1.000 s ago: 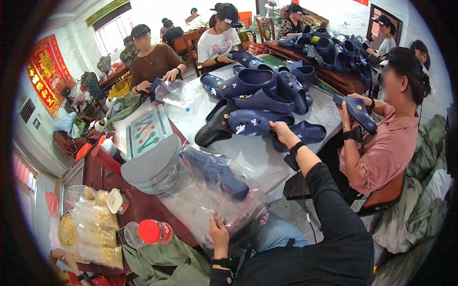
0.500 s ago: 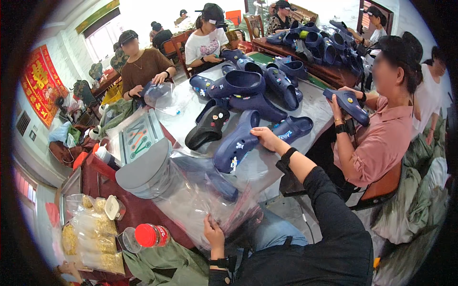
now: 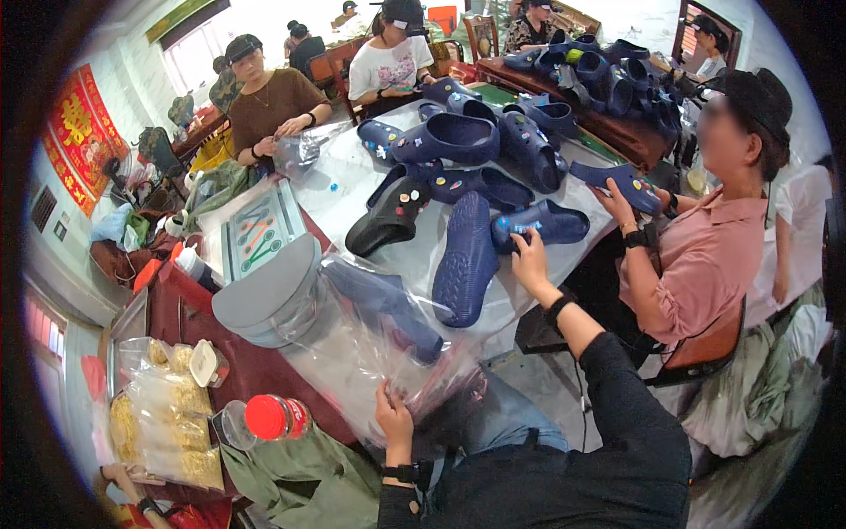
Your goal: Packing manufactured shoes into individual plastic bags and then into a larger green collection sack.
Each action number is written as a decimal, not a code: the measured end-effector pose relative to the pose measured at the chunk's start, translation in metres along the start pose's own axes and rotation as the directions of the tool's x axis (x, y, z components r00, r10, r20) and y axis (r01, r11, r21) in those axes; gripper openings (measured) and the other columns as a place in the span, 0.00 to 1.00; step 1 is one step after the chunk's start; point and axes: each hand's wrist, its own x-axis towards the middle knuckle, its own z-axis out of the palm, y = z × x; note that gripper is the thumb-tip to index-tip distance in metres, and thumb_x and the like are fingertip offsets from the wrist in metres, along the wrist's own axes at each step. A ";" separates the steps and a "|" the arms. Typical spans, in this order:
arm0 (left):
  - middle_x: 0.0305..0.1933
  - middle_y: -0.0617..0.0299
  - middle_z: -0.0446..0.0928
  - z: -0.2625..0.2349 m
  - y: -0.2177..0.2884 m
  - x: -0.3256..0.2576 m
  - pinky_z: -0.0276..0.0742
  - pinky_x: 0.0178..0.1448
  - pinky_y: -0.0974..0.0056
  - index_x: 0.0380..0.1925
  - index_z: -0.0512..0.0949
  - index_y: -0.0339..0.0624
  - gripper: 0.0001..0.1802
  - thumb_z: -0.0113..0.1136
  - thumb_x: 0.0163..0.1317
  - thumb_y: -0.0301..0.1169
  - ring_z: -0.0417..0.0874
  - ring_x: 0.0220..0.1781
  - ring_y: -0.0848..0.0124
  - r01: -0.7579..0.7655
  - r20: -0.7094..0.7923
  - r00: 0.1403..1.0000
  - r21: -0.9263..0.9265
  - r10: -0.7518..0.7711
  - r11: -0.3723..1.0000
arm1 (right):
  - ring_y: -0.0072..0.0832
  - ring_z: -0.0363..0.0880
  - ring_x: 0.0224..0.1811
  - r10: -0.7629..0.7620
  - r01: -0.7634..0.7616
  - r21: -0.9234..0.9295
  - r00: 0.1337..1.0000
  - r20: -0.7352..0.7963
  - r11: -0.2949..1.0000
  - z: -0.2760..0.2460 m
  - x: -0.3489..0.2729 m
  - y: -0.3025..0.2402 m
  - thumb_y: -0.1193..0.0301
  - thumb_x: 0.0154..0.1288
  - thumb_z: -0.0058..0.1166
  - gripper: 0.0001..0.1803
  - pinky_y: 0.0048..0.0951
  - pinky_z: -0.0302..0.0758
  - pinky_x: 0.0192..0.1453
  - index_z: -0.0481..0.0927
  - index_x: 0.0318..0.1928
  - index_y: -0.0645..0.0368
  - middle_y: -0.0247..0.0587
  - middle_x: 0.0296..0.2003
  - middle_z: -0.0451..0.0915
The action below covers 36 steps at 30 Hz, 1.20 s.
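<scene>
- Head view, looking down: a long table (image 3: 352,189) under a pale cover runs away from the wearer, and other people sit along both its sides.
- A heap of dark blue clogs (image 3: 493,145) fills the middle and far end of the table; most lie loose and unbagged, so by the look of it much of the work is left.
- A large clear plastic bag (image 3: 370,353) lies crumpled at the near table edge, just in front of the wearer. One dark blue clog (image 3: 388,304) shows through the film, seemingly already inside.
- A second navy clog (image 3: 465,260) lies sole up on the table, just beyond the bag and outside it.
- Touching its far end is another blue clog (image 3: 542,222), lying across the table.
- The right hand (image 3: 529,256) reaches forward on a dark sleeve, its fingers curled around that clog's near edge, pinching it.
- The left hand (image 3: 394,421) is low at the near edge, fingers closed on the rim of the plastic bag, holding a fold of film pinched.
- To the right, a person in a pink shirt (image 3: 705,264) holds a single blue clog (image 3: 627,183) in both hands.
- Left of the bag sit a stack of grey lids (image 3: 264,295), a flat tool set in a clear pack (image 3: 256,231) and a red-capped jar (image 3: 264,419).
- My judgement: one shoe is bagged, its mate is not yet in.
</scene>
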 end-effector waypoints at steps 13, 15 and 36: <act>0.50 0.46 0.76 -0.007 0.018 0.001 0.73 0.50 0.61 0.55 0.70 0.34 0.19 0.49 0.66 0.30 0.79 0.49 0.57 0.082 0.053 0.996 -0.074 -0.078 0.994 | 0.23 0.75 0.36 -0.181 -0.367 0.666 0.776 0.604 0.650 -0.046 -0.003 -0.053 0.79 0.50 0.61 0.16 0.24 0.71 0.41 0.73 0.40 0.64 0.36 0.33 0.77; 0.51 0.45 0.75 -0.007 0.020 0.002 0.72 0.51 0.61 0.56 0.69 0.34 0.20 0.50 0.66 0.31 0.78 0.51 0.56 0.106 0.056 0.993 -0.042 -0.103 0.994 | 0.22 0.73 0.34 -0.230 -0.266 0.710 0.823 0.519 0.652 -0.056 -0.019 -0.066 0.79 0.51 0.61 0.15 0.24 0.70 0.39 0.73 0.39 0.64 0.34 0.32 0.76; 0.21 0.61 0.75 -0.004 0.067 0.006 0.71 0.29 0.69 0.56 0.73 0.37 0.18 0.46 0.70 0.34 0.72 0.22 0.76 -0.022 -0.166 0.986 -0.140 -0.001 0.990 | 0.13 0.73 0.37 0.268 -0.497 0.838 0.859 0.437 0.225 -0.160 -0.214 -0.133 0.81 0.63 0.52 0.15 0.14 0.69 0.43 0.73 0.51 0.72 0.33 0.38 0.80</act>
